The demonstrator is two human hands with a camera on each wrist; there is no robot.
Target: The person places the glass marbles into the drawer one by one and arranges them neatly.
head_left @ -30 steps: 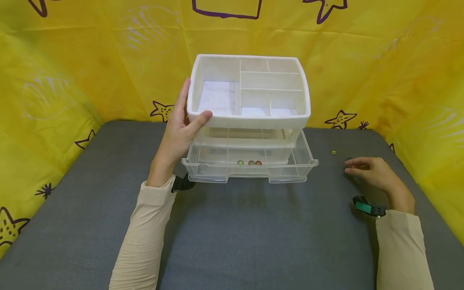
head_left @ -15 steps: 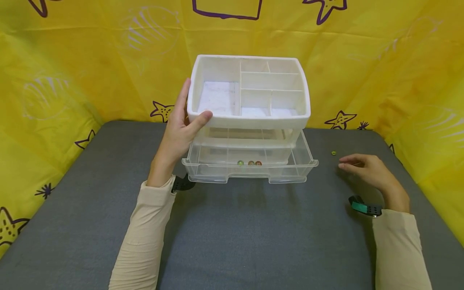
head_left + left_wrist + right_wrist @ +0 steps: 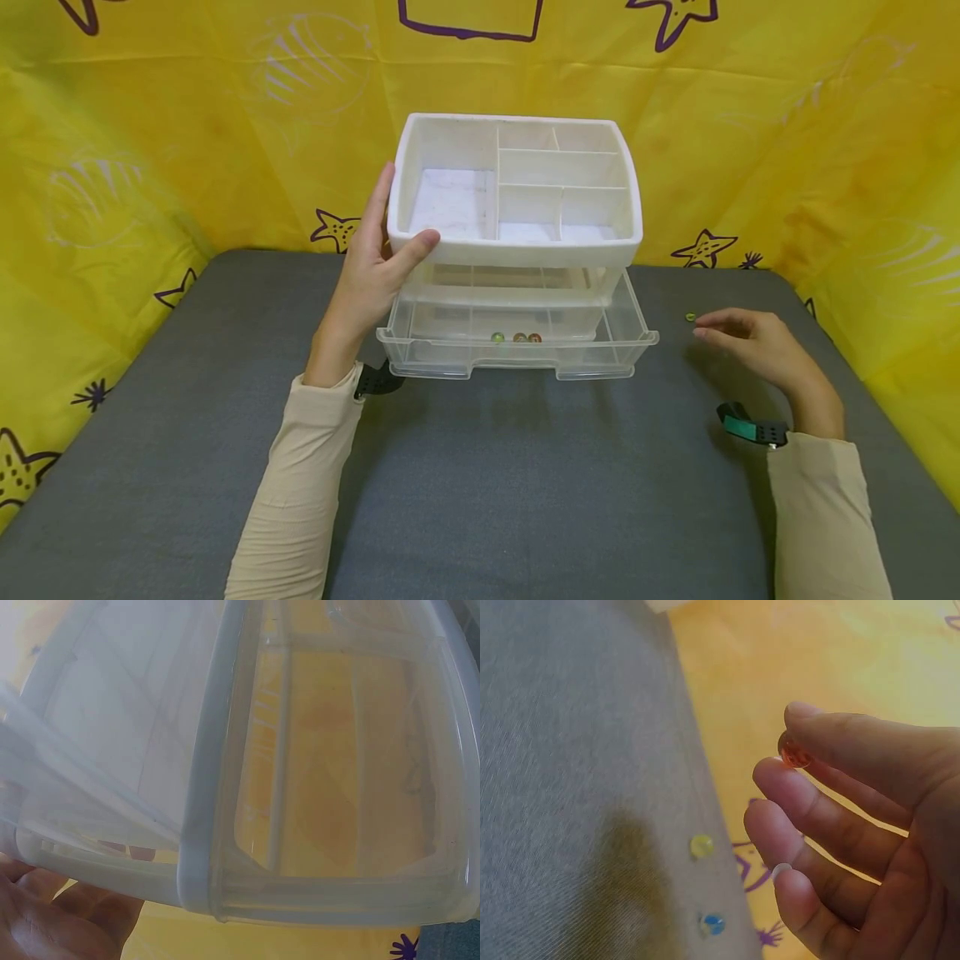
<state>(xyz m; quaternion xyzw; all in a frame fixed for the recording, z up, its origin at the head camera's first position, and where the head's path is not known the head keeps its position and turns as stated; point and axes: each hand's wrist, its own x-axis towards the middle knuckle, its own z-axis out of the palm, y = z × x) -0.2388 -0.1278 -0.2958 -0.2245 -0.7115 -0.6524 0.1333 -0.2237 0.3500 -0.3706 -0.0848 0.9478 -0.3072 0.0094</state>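
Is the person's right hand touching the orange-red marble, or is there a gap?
Touching. The right wrist view shows it: the right hand pinches the orange-red marble, which is pressed just below the thumb tip.

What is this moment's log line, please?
left grip: holds white plastic organizer; right grip: pinches round red marble; clear plastic drawer: open

Left of the white drawer unit (image 3: 525, 253), the long, plain beige left sleeve (image 3: 294, 500) is creased and meets a black wristband (image 3: 380, 380); right of that unit, the right sleeve (image 3: 825, 517), also long and beige, meets a perforated black strap (image 3: 772, 433) bearing a green patch (image 3: 741, 428).
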